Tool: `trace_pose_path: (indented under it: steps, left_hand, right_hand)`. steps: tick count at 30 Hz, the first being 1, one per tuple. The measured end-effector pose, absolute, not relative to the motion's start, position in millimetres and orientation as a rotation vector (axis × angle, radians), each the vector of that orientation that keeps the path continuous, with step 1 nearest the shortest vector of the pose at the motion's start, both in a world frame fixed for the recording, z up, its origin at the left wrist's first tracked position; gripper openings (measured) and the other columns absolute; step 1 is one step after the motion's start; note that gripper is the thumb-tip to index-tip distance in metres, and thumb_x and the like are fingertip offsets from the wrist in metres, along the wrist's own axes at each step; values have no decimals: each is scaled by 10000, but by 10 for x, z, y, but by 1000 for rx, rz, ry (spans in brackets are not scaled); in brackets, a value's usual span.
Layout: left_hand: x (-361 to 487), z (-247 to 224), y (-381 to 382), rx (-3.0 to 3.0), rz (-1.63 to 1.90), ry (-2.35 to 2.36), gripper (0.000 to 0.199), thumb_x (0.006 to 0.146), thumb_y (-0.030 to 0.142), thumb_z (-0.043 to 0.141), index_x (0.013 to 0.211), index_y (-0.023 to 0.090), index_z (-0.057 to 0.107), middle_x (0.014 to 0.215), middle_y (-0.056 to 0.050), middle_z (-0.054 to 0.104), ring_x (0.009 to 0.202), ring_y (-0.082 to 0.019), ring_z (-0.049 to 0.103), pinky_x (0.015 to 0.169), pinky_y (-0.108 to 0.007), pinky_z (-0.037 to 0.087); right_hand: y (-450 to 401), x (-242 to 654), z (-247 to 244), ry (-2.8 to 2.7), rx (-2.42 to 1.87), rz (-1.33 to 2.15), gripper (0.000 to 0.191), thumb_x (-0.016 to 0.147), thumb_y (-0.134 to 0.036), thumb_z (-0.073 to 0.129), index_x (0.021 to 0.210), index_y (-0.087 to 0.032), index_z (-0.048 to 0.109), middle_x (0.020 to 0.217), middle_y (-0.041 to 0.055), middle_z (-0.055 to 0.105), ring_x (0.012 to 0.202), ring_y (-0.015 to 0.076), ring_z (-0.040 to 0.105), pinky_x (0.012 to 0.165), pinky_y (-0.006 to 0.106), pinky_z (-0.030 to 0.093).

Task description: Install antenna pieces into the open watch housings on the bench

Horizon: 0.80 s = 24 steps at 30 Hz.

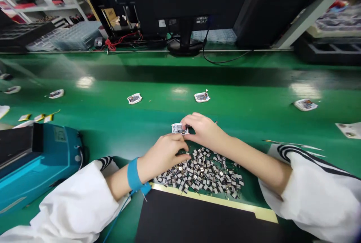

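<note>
Right hand (205, 131) on circuit board (177, 128), left hand (162, 156) beside — loose components (199, 173) below

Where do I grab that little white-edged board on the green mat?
Pinch the white-edged board by its rim, fingers coming down from above on opposite sides. It lies flat on the green mat, so above is the open way, and the rim keeps fingers off the parts in its middle.
</note>
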<state>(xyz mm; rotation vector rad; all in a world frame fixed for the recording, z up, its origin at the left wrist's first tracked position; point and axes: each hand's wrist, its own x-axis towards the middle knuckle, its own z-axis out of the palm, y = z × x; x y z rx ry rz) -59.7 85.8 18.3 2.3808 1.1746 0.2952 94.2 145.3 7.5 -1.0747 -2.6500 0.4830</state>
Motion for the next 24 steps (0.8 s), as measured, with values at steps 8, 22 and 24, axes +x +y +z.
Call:
trace_pose_path:
  steps: [8, 22, 24]
  left_hand:
    - [-588, 200, 869, 2484, 231, 1262, 126, 778, 115, 489, 770, 152, 609, 802, -16, 617, 729, -141, 576, 686, -258, 469]
    - [-750, 106, 1064, 2645, 556, 1140, 145, 812, 177, 480, 879, 151, 606, 884, -34, 611, 810, -132, 573, 729, -249, 491]
    - [-739, 103, 1061, 2653, 550, 1161, 154, 818, 186, 472, 879, 153, 610, 890, -35, 610, 808, -132, 572, 722, -246, 491]
  right_hand:
    - [1308, 1153, -48, -2513, -981, 686, 89, 754, -241, 576, 831, -199, 560, 1013, 14, 548, 948, 166, 481, 819, 311, 394]
    - [1322, 1156, -92, -2361, -1065, 736, 334, 693, -271, 647, 989, -167, 530, 922, 10, 599, 827, 151, 516, 654, 247, 421]
    - [1323, 1159, -84, -2363, -1054, 728, 330, 688, -271, 653, 979, -164, 541, 892, 11, 600, 812, 150, 517, 639, 239, 414]
